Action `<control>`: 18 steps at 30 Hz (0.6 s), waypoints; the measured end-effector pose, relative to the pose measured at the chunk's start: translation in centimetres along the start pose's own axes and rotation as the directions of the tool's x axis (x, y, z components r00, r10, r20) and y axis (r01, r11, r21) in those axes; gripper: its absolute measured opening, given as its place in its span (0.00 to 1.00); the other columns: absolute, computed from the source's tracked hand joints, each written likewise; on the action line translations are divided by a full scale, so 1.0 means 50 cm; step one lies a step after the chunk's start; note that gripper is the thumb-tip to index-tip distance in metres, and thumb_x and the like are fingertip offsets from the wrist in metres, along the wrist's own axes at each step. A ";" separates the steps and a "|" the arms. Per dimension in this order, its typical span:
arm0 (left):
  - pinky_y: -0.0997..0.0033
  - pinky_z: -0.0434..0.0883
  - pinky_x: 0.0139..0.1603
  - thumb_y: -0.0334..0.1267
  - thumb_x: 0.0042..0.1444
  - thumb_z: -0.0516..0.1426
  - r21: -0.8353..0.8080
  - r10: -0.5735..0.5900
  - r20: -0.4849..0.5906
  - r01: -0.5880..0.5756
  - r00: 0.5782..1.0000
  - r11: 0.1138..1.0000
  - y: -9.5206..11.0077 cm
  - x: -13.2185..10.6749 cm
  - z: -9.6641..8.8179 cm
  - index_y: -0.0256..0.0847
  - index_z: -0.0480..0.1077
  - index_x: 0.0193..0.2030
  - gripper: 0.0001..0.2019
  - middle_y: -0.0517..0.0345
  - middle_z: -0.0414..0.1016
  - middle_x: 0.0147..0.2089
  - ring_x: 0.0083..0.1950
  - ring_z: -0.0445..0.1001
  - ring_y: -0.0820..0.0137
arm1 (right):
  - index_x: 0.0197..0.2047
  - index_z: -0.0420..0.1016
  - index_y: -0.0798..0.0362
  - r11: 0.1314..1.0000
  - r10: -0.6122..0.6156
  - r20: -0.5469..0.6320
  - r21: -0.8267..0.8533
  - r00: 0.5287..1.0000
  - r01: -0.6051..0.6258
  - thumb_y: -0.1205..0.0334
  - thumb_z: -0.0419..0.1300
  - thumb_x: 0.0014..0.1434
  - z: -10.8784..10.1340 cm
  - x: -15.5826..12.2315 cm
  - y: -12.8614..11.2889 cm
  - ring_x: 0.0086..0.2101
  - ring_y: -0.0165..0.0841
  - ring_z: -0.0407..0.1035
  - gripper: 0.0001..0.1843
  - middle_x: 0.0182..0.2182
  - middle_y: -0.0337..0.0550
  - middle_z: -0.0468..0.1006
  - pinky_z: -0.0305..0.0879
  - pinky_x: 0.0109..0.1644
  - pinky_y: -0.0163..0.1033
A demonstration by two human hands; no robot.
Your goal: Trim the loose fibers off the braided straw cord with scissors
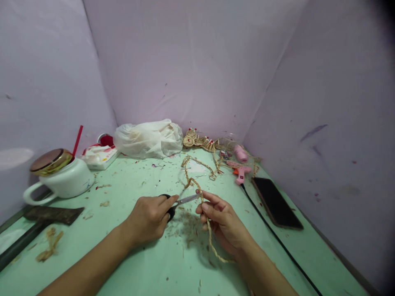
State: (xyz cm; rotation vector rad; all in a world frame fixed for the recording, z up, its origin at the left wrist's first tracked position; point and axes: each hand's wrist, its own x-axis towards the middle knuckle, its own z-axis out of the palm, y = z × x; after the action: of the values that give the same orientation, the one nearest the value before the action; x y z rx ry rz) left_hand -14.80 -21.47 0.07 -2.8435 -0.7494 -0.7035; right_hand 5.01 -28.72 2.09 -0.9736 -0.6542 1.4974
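My left hand [151,216] is closed around the black handles of a pair of scissors [188,199]. The blades point right and reach the braided straw cord [210,238] close to my right fingertips. Between thumb and fingers, my right hand [220,216] pinches that tan cord. One length of it hangs down past my right palm toward the wrist. The other runs up and loops across the table beyond the scissors. Whether the blades are fully closed on the cord is too small to tell.
On the right lie a pink glue gun [241,172] with a black cable and a dark phone [276,203]. A white mug [69,179] and a hammer-like tool [52,216] are on the left. Behind are a white plastic bag [151,137] and woven straw pieces [197,142]. Fibre scraps litter the green table.
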 end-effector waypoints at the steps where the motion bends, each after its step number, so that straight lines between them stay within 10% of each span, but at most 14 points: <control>1: 0.71 0.62 0.24 0.27 0.48 0.48 -0.004 0.000 0.008 0.000 1.000 1.000 0.000 0.000 0.000 0.35 0.60 0.52 0.22 0.55 0.71 0.29 0.26 0.68 0.69 | 0.45 0.70 0.55 1.000 -0.003 -0.002 -0.004 1.000 0.003 0.63 0.65 0.43 0.000 0.000 0.000 0.19 0.24 0.63 0.23 0.23 0.39 0.74 0.63 0.20 0.29; 8: 0.75 0.65 0.32 0.27 0.47 0.48 -0.361 -0.277 0.057 0.278 0.959 0.890 0.008 0.010 -0.009 0.41 0.66 0.47 0.19 0.58 0.73 0.31 0.30 0.70 0.72 | 0.43 0.70 0.57 1.000 -0.009 0.007 -0.028 1.000 0.009 0.62 0.65 0.43 0.003 0.000 -0.001 0.19 0.24 0.63 0.22 0.23 0.40 0.74 0.63 0.20 0.30; 14: 0.77 0.65 0.26 0.35 0.44 0.55 -0.749 -0.659 0.267 0.582 0.704 0.318 0.019 0.034 -0.002 0.35 0.67 0.43 0.16 0.59 0.71 0.25 0.26 0.68 0.72 | 0.51 0.62 0.59 0.999 0.012 -0.012 -0.046 1.000 -0.012 0.64 0.62 0.45 0.009 -0.002 0.006 0.18 0.24 0.61 0.29 0.24 0.41 0.73 0.63 0.20 0.32; 18: 0.79 0.59 0.20 0.36 0.43 0.56 -0.810 -0.609 0.399 0.575 0.685 0.116 0.031 0.038 0.011 0.35 0.67 0.41 0.16 0.63 0.67 0.21 0.20 0.63 0.77 | 0.54 0.56 0.61 0.993 0.067 -0.043 -0.090 0.997 -0.071 0.66 0.59 0.45 0.016 -0.005 0.009 0.16 0.23 0.54 0.32 0.20 0.36 0.68 0.61 0.17 0.30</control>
State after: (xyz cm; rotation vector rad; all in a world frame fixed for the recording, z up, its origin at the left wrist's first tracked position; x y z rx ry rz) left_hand -12.33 -21.88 0.46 -3.2321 -2.2126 -1.7623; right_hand 4.11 -28.95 2.16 -1.1027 -0.6709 1.5155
